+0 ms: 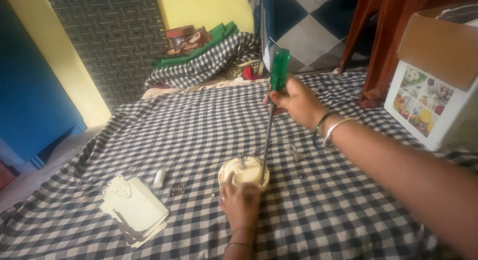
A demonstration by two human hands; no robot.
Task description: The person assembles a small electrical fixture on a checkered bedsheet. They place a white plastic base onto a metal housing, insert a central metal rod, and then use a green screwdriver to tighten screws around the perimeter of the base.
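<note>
Both hands busy: my left hand (241, 202) clamps the round cream plastic base (244, 173) from its 6 o'clock edge, fingers wrapped shut on the rim; my right hand (294, 100) is closed around the green-handled screwdriver (279, 70), tip down at the base's 3 o'clock side. Base sits mid-cloth (199, 125), looks light, rigid, probably brittle, so grip the rim, not the centre post. Loose screws (177, 189) and cream cover (134, 210) lie at 9 o'clock.

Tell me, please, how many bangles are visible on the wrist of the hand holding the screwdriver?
2: a green bangle sits nearer the right hand, and a silver bangle lies just behind it toward the forearm. The wrist's underside is hidden, so a thinner one could be missed.
</note>
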